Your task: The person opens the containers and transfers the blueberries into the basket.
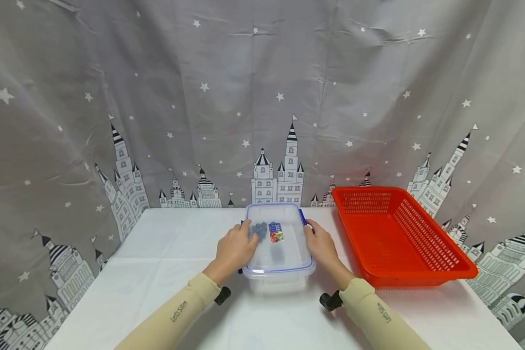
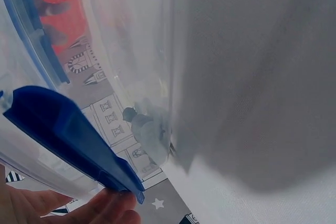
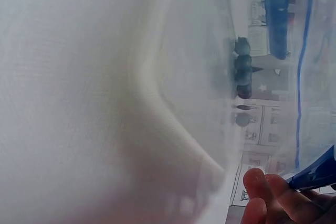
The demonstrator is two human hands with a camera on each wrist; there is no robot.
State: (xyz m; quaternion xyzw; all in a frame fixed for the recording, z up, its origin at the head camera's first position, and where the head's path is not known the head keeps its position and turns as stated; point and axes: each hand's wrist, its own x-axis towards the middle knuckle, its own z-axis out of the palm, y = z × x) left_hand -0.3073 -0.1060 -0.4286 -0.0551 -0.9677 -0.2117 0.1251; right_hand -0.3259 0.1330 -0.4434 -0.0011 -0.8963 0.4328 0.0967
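A clear plastic food container (image 1: 277,286) stands on the table, its see-through lid (image 1: 262,255) edged with a blue line. Through the lid show several dark bluish round things (image 1: 259,227), their kind unclear. My left hand (image 1: 234,248) holds the container's left side, thumb over the lid. In the left wrist view a blue latch (image 2: 68,135) sticks outward, its outer edge against those fingers. On the other side my right hand (image 1: 323,245) grips the right edge, with fingers curled at another blue latch (image 3: 317,174). Its thumb is partly hidden.
A red plastic basket (image 1: 389,233) with slotted walls stands close by on the right. White cloth covers the table (image 1: 157,272). Behind it hangs a grey curtain (image 1: 227,121) with stars and castles. Black wrist-worn parts (image 1: 330,301) show near both cuffs.
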